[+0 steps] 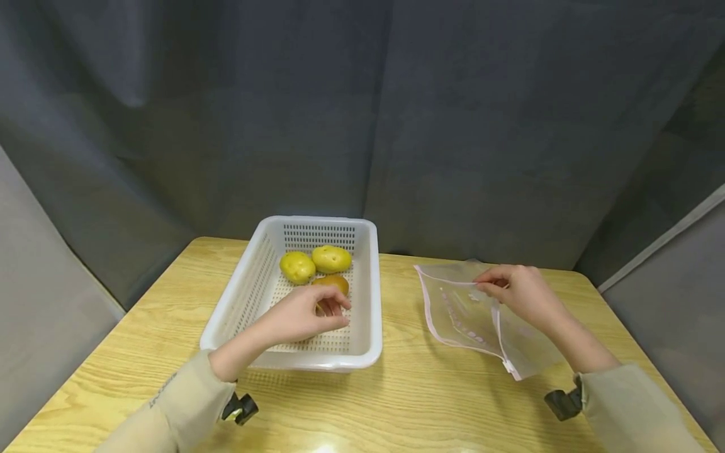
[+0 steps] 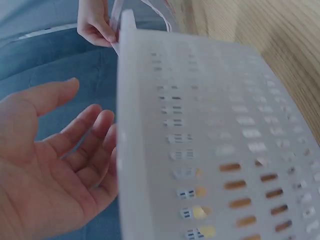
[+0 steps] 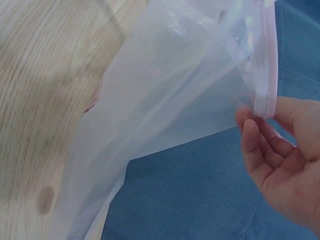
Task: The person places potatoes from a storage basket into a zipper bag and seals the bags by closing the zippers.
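Note:
My left hand hovers over the white plastic basket, fingers loosely bent with nothing in them. In the left wrist view its palm faces the basket's slotted side wall. Two yellow potatoes lie near the basket's back, and an orange-brown round one sits just behind my fingers, partly hidden. On the right, my right hand pinches the top edge of a clear zip bag with a pink rim. The bag's mouth hangs apart, its slider at the lower end.
The wooden table carries the basket left of the middle and the bag to its right. A dark grey curtain stands behind the table's back edge, with lighter panels at both sides.

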Tool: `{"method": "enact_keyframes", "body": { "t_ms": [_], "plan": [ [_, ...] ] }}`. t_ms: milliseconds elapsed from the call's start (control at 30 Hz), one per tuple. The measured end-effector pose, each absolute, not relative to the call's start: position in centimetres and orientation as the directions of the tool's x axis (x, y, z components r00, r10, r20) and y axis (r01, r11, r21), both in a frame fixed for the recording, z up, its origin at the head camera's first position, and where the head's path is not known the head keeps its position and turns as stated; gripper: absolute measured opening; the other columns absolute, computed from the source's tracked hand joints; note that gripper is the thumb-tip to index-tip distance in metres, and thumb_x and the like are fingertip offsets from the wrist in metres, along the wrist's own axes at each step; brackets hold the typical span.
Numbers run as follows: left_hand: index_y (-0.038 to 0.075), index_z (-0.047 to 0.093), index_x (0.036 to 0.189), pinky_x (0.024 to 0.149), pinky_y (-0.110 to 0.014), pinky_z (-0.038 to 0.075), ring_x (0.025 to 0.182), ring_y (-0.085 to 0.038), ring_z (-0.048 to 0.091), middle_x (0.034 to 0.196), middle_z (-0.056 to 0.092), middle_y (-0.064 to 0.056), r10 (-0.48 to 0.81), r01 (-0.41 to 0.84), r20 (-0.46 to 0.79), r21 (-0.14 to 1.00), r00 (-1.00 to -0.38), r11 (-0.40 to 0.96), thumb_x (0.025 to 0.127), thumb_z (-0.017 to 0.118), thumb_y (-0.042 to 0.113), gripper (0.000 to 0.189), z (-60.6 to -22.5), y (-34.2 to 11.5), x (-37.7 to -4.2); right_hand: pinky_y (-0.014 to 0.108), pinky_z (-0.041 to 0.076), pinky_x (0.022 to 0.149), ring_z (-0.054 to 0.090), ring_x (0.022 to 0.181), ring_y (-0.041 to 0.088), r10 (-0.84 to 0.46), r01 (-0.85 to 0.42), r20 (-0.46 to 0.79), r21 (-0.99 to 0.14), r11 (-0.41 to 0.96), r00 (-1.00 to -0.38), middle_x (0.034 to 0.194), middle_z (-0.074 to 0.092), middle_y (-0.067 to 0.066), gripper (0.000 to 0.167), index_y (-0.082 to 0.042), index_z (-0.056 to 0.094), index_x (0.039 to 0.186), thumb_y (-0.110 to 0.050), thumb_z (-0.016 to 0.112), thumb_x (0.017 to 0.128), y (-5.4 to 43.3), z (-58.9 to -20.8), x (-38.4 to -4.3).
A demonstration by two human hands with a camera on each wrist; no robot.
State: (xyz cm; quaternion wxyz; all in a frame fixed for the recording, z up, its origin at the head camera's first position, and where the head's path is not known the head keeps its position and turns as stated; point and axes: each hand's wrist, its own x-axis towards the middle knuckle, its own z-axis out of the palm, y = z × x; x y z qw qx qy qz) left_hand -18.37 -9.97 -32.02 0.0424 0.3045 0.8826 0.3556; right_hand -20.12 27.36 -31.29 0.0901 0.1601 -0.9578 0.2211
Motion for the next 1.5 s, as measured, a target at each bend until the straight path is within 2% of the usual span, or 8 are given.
{"method": "enact_keyframes", "body": {
  "t_ms": [233, 467, 700, 900, 1267, 1500],
  "plan": [
    [0.014, 0.064, 0.103, 0.072, -0.024, 0.048, 0.078, -0.008, 0.055, 0.084, 0.061, 0.006, 0.569, 0.499, 0.120, 0.647, -0.813, 0.576, 0.080, 0.067, 0.023, 0.025, -32.6, -11.1, -19.5, 0.023, 0.045, 0.053, 0.060, 0.063, 0.014, -0.267, -0.350, 0.248, -0.404, 0.845, -0.931, 0.084, 0.069, 0.004, 0.013, -0.011, 0.072, 0.092, -0.017, 0.065, 0.083, 27.4, -31.3, -20.0],
    [0.007, 0.061, 0.112, 0.079, -0.034, 0.049, 0.089, -0.021, 0.059, 0.094, 0.063, -0.003, 0.590, 0.503, 0.083, 0.625, -0.803, 0.597, 0.078, 0.069, 0.023, 0.039, -33.1, -12.4, -20.4, 0.023, 0.046, 0.055, 0.059, 0.066, 0.010, -0.283, -0.368, 0.259, -0.391, 0.844, -0.924, 0.084, 0.069, 0.002, 0.013, -0.011, 0.072, 0.092, -0.018, 0.065, 0.083, 27.4, -31.2, -19.9],
    [0.010, 0.060, 0.114, 0.081, -0.034, 0.048, 0.091, -0.019, 0.060, 0.097, 0.063, 0.003, 0.581, 0.490, 0.045, 0.594, -0.812, 0.638, 0.077, 0.069, 0.025, 0.041, -33.5, -13.5, -21.0, 0.023, 0.046, 0.055, 0.059, 0.066, 0.009, -0.288, -0.372, 0.259, -0.388, 0.843, -0.922, 0.082, 0.068, 0.001, 0.012, -0.010, 0.072, 0.091, -0.016, 0.066, 0.082, 27.4, -31.2, -20.0],
    [0.007, 0.059, 0.113, 0.083, -0.036, 0.048, 0.094, -0.021, 0.058, 0.105, 0.062, -0.005, 0.611, 0.516, 0.034, 0.573, -0.791, 0.636, 0.078, 0.070, 0.025, 0.041, -34.0, -14.2, -21.4, 0.024, 0.047, 0.056, 0.060, 0.067, 0.010, -0.287, -0.371, 0.257, -0.389, 0.843, -0.923, 0.083, 0.069, 0.001, 0.013, -0.011, 0.072, 0.092, -0.018, 0.065, 0.083, 27.4, -31.1, -19.9],
    [0.001, 0.055, 0.118, 0.090, -0.042, 0.043, 0.103, -0.027, 0.055, 0.119, 0.058, -0.014, 0.651, 0.513, -0.008, 0.608, -0.759, 0.606, 0.077, 0.070, 0.024, 0.049, -34.7, -15.4, -22.4, 0.023, 0.048, 0.055, 0.061, 0.069, 0.017, -0.263, -0.342, 0.227, -0.463, 0.818, -0.938, 0.086, 0.069, 0.002, 0.017, -0.011, 0.071, 0.096, -0.021, 0.064, 0.084, 27.7, -31.5, -20.2],
    [0.001, 0.055, 0.119, 0.095, -0.048, 0.039, 0.109, -0.032, 0.051, 0.121, 0.055, -0.014, 0.653, 0.503, -0.038, 0.605, -0.756, 0.617, 0.075, 0.072, 0.021, 0.052, -35.0, -15.9, -22.6, 0.026, 0.050, 0.056, 0.060, 0.069, 0.014, -0.266, -0.332, 0.199, -0.534, 0.777, -0.943, 0.088, 0.069, 0.004, 0.022, -0.012, 0.069, 0.100, -0.027, 0.061, 0.086, 27.9, -31.7, -20.2]
  ]
}}
